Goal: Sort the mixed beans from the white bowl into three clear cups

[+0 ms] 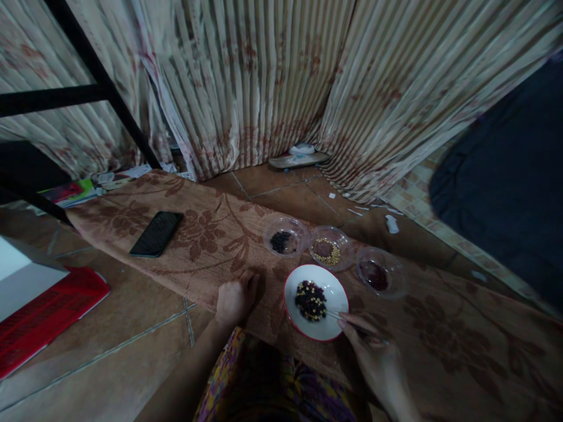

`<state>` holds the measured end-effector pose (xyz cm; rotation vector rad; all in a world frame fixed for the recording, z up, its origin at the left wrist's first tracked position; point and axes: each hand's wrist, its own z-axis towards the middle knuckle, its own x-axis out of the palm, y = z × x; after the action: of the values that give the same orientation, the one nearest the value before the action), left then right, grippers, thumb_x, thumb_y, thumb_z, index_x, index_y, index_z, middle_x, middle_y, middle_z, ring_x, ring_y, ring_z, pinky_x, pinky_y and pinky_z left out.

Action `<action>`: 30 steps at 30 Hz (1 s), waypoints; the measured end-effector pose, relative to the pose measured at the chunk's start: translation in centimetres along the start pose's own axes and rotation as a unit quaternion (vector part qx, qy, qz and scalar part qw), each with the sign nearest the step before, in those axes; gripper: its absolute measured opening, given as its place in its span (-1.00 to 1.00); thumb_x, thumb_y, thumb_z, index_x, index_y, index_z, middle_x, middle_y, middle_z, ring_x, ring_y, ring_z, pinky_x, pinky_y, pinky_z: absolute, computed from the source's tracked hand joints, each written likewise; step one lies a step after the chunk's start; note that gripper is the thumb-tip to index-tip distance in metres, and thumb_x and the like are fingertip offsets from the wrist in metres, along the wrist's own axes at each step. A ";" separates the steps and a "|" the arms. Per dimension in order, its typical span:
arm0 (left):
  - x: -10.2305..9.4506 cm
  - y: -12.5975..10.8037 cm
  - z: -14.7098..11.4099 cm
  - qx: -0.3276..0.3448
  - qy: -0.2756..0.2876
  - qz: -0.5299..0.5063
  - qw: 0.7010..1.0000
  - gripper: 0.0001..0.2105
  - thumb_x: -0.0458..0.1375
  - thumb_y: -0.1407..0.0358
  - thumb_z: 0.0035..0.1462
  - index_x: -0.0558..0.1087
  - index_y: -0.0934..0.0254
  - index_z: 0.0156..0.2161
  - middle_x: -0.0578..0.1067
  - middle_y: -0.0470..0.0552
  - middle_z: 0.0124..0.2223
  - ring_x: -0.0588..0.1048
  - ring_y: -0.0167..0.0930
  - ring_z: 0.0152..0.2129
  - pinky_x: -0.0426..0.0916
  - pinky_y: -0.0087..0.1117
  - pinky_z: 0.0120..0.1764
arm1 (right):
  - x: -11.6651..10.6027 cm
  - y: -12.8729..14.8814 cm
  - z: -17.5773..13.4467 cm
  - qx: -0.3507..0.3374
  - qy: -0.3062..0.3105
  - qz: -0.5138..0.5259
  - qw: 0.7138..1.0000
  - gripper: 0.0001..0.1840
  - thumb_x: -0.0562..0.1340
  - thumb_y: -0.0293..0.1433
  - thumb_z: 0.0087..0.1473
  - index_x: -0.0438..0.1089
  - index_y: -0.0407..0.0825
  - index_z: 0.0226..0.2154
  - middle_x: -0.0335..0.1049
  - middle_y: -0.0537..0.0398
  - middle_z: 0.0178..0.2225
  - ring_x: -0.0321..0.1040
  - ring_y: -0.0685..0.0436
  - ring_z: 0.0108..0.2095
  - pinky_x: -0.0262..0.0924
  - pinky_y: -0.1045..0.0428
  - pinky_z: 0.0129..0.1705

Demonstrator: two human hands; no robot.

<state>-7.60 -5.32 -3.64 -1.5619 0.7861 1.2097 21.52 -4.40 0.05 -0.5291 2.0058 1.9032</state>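
My right hand (372,346) is closed on a thin pair of metal tweezers (333,314), whose tips reach among the mixed beans (311,300) in a white bowl with a red rim (338,288). The beans are black, dark red and yellow. Left of the bowl, my left hand (236,298) rests on the cloth with its fingers curled in, and nothing shows in it. Behind the bowl stand three clear plastic bowls: one with black beans (280,241), one with yellow beans (328,252) and one with dark red beans (375,275).
A brown flowered cloth (206,234) covers the long narrow surface. A black phone (157,234) lies on it at the left. Beyond are striped curtains (264,88), a skateboard (299,159) on the tiled floor and a dark rounded object (505,181). A red-and-white box (57,299) lies at the left.
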 end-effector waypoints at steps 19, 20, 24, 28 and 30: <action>0.4 0.4 -0.1 0.004 -0.012 -0.029 1.000 -0.70 -0.09 0.16 0.35 0.46 0.18 -0.25 0.60 0.01 -0.29 0.57 -0.36 -0.34 0.20 -0.43 -0.37 | -1.5 2.8 7.1 -0.117 -0.157 0.007 0.981 -0.71 0.33 -0.15 -0.03 0.58 -0.03 -0.38 0.58 -0.06 -0.26 0.51 -0.22 -0.22 0.36 -0.13 -0.10; 0.4 0.4 -0.1 0.003 -0.010 -0.026 1.000 -0.69 -0.09 0.16 0.35 0.46 0.18 -0.25 0.60 0.01 -0.30 0.57 -0.35 -0.35 0.19 -0.43 -0.38 | -1.3 2.7 8.0 -0.127 -0.161 0.010 0.979 -0.70 0.33 -0.14 -0.02 0.57 -0.04 -0.39 0.58 -0.07 -0.27 0.50 -0.24 -0.19 0.35 -0.14 -0.08; 0.4 0.4 0.0 0.005 -0.004 -0.023 1.000 -0.70 -0.09 0.16 0.35 0.46 0.18 -0.23 0.60 0.01 -0.29 0.57 -0.35 -0.36 0.20 -0.44 -0.38 | -0.6 1.9 10.1 -0.128 -0.172 0.027 0.976 -0.66 0.33 -0.12 -0.04 0.57 -0.08 -0.38 0.58 -0.09 -0.29 0.49 -0.25 -0.21 0.31 -0.20 -0.04; 0.4 0.4 0.0 0.009 -0.012 -0.028 0.999 -0.70 -0.09 0.16 0.35 0.46 0.19 -0.24 0.60 0.01 -0.27 0.57 -0.37 -0.33 0.23 -0.45 -0.35 | -0.3 1.6 8.4 -0.119 -0.165 0.018 0.979 -0.67 0.31 -0.13 -0.02 0.57 -0.05 -0.36 0.58 -0.08 -0.25 0.48 -0.25 -0.16 0.26 -0.22 0.04; 0.4 0.4 0.0 0.007 -0.009 -0.027 1.000 -0.69 -0.10 0.15 0.35 0.46 0.19 -0.25 0.60 0.01 -0.27 0.57 -0.37 -0.34 0.23 -0.46 -0.36 | -0.4 1.5 7.0 -0.099 -0.158 0.017 0.982 -0.69 0.31 -0.14 -0.02 0.57 -0.04 -0.36 0.58 -0.07 -0.24 0.48 -0.26 -0.16 0.27 -0.21 0.03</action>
<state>-7.79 -5.40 -4.15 -1.5489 0.7349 1.1762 21.00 2.63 1.14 -0.2213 1.6466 2.0714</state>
